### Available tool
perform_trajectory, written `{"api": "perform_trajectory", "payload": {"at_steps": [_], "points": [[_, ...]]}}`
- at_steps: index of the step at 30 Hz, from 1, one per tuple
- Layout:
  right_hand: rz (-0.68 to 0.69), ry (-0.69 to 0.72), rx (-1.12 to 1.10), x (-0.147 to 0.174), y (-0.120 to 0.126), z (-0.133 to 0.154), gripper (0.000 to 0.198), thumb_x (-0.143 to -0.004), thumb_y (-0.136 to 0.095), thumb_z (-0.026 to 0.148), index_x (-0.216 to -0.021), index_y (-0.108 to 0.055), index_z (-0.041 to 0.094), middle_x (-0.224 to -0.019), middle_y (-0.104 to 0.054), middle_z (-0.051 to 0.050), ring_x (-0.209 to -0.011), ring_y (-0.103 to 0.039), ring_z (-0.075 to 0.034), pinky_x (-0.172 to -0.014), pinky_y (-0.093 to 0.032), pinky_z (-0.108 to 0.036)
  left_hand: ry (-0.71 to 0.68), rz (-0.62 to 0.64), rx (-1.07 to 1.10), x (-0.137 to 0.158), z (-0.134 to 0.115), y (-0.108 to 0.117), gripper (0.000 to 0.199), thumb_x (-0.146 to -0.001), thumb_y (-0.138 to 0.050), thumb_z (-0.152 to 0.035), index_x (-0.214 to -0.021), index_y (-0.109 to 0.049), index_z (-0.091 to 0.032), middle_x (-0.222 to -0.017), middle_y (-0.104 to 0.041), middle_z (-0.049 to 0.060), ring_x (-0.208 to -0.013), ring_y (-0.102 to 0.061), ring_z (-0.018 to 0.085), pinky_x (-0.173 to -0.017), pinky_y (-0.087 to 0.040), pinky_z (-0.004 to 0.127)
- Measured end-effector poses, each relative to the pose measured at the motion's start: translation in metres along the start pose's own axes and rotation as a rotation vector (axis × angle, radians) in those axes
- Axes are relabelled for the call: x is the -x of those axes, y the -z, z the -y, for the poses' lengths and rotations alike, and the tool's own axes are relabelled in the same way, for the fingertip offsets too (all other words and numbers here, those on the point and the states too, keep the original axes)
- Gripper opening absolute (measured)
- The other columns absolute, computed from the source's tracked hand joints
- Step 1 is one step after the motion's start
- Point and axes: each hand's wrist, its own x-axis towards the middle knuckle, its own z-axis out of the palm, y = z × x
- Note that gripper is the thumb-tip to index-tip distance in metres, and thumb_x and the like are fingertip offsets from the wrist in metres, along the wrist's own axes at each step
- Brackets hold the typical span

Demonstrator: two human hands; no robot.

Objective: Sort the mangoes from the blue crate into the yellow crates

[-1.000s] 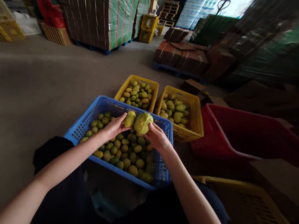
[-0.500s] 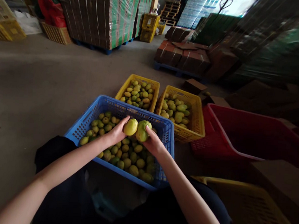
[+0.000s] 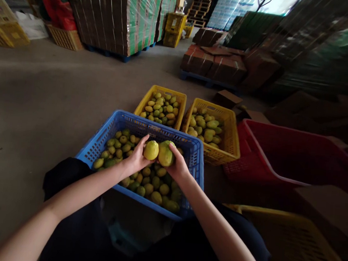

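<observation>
My left hand (image 3: 137, 156) is closed around a yellow lemon (image 3: 151, 150). In my right hand (image 3: 178, 165) is a larger, greener lemon (image 3: 166, 154), with the thumb over its upper side. The two fruits are side by side, nearly touching, above a blue plastic crate (image 3: 99, 135). Inside that crate lie several green-yellow lemons (image 3: 156, 197), partly hidden by my hands and forearms. The fingers beneath both held fruits are mostly out of sight.
Beyond the blue crate stand a yellow crate (image 3: 138, 109) and a second yellow crate (image 3: 232, 140), both holding lemons. A red bin (image 3: 249, 159) is at the right. Flat cardboard stacks (image 3: 214, 65) and a wrapped pallet load (image 3: 110, 18) stand farther back.
Both hands have shifted very slightly, and the lemons are turned a little in the fingers. Each hand keeps its fruit above the blue crate.
</observation>
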Motion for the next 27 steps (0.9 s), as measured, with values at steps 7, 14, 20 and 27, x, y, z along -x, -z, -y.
{"api": "perform_trajectory", "payload": {"at_steps": [7, 14, 20, 27], "points": [[-0.154, -0.059, -0.128, 0.005, -0.002, 0.015, 0.022, -0.082, -0.053, 0.04, -0.074, -0.061, 0.02, -0.059, -0.066, 0.0, -0.056, -0.065, -0.018, -0.052, -0.056, -0.03, 0.014, -0.025, -0.03, -0.007, -0.007, 0.005, 0.031, -0.087, -0.054, -0.043, -0.075, -0.057, -0.014, -0.058, -0.059, 0.001, -0.047, -0.055, 0.01, -0.042, -0.046, 0.018], [-0.124, -0.106, -0.125, 0.003, 0.004, 0.014, 0.02, -0.08, -0.052, 0.039, -0.074, -0.059, 0.021, -0.052, -0.063, 0.0, -0.055, -0.065, -0.02, -0.051, -0.055, -0.032, -0.07, -0.053, -0.05, -0.015, -0.006, 0.011, 0.02, -0.088, -0.052, -0.035, -0.083, -0.059, -0.017, -0.067, -0.065, 0.001, -0.051, -0.058, 0.012, -0.048, -0.051, 0.022], [-0.186, -0.187, -0.158, 0.003, 0.005, 0.014, 0.027, -0.088, -0.045, 0.043, -0.075, -0.057, 0.022, -0.055, -0.066, 0.001, -0.05, -0.063, -0.017, -0.049, -0.054, -0.032, -0.083, -0.085, -0.021, -0.013, -0.006, 0.009, 0.021, -0.093, -0.044, -0.03, -0.092, -0.059, -0.016, -0.07, -0.065, 0.003, -0.064, -0.064, 0.014, -0.063, -0.057, 0.027], [-0.199, -0.148, -0.142, 0.002, 0.007, 0.011, 0.023, -0.086, -0.049, 0.041, -0.079, -0.059, 0.022, -0.058, -0.067, 0.001, -0.048, -0.061, -0.016, -0.043, -0.05, -0.027, -0.012, -0.083, 0.039, -0.011, -0.011, 0.009, 0.018, -0.09, -0.047, -0.027, -0.086, -0.059, -0.015, -0.066, -0.063, 0.004, -0.056, -0.062, 0.014, -0.058, -0.058, 0.029]]}}
